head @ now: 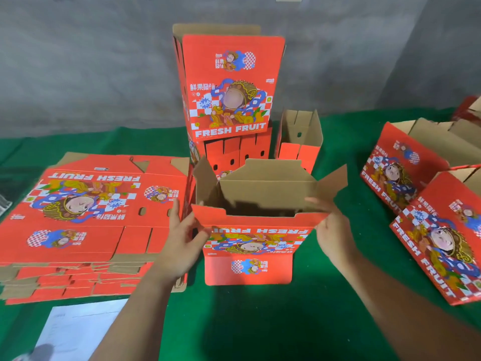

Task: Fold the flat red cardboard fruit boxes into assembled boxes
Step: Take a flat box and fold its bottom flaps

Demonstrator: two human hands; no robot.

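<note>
Both forearms reach in from the near edge, and the left hand point(182, 239) rests with fingers mostly straight against the left near corner of the half-opened box point(256, 230), thumb pressing the red front panel. At the opposite near corner the right hand point(329, 224) pinches the top edge of the front flap between thumb and fingers. That box stands upright on the green cloth point(286, 321), its printing upside down to the person, four top flaps splayed outward and the brown inside showing. To the box's left lies the stack of flat boxes point(86, 222), still to be folded. Behind it a finished box point(230, 84) stands tall atop another, with a small open box point(299, 136) beside them; to its right sit more assembled boxes point(429, 199). I judge the cardboard light and fairly stiff, bending readily only along its creases, so holding near the corners and along flap edges suits it; pressing mid-panel could buckle or crease the print. A white sheet point(78, 332) lies near the box's front left.
</note>
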